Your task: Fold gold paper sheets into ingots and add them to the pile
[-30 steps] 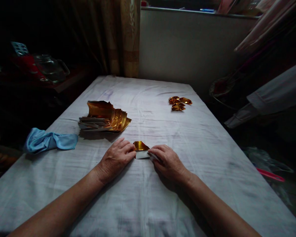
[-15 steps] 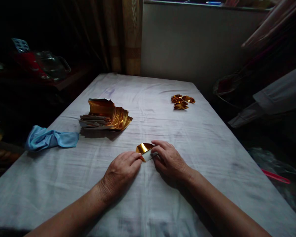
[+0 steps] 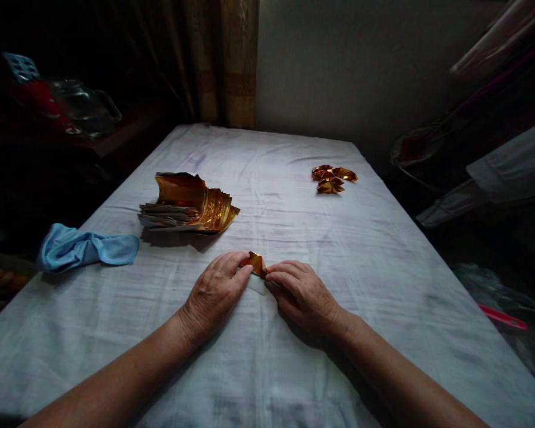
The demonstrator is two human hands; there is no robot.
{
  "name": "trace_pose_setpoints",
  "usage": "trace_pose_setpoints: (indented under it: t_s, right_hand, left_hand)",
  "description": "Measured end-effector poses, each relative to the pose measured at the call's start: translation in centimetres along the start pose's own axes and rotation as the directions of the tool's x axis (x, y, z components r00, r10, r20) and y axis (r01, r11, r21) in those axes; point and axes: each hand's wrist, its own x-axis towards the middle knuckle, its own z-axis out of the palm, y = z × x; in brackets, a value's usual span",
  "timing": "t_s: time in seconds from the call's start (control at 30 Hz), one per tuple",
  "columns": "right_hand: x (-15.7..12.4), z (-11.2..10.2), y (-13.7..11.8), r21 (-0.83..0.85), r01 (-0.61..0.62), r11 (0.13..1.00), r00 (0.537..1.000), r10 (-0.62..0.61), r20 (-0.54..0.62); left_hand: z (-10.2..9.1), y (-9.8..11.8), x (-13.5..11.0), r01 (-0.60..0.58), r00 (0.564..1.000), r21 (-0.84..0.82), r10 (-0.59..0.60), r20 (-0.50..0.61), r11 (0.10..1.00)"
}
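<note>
A small folded sheet of gold foil paper (image 3: 257, 264) is between my hands, just above the table. My left hand (image 3: 220, 288) pinches its left end between thumb and fingers. At its right corner, the closed fingertips of my right hand (image 3: 301, 291) grip the same paper. A pale flat strip (image 3: 255, 284) shows just below it; whether it is part of the paper I cannot tell. Beyond my left hand lies a stack of gold foil sheets (image 3: 187, 205), bent and fanned. Several folded gold pieces (image 3: 330, 185) sit together at the far right.
A white cloth covers the table (image 3: 267, 368). Near its left edge lies a crumpled blue cloth (image 3: 89, 248). A glass jug (image 3: 82, 107) stands on a dark surface at the left. A curtain (image 3: 229, 65) hangs behind, and white fabric (image 3: 512, 160) hangs at the right.
The gold paper between my hands has been folded smaller and lifted at its edge. My hands have come slightly closer together. The view has tilted down a little.
</note>
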Motion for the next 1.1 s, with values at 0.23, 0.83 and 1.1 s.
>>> trace_pose_setpoints:
  t_s: [0.23, 0.83, 1.1]
  right_hand:
    - [-0.2, 0.3, 0.1, -0.013, 0.008, 1.0, 1.0, -0.008, 0.005]
    - [1.7, 0.6, 0.2, -0.05, 0.03, 0.998, 0.998, -0.027, 0.063]
    - [2.2, 0.9, 0.4, -0.133, 0.046, 0.99, 0.997, -0.036, 0.075]
  left_hand:
    - [-0.2, 2.2, -1.0, -0.012, 0.997, -0.067, 0.017, 0.082, 0.998]
    - [0.3, -2.1, -0.2, 0.058, 0.986, -0.324, -0.003, 0.167, 0.944]
    - [0.2, -2.4, -0.2, 0.126, 0.988, -0.41, -0.078, 0.133, 0.903]
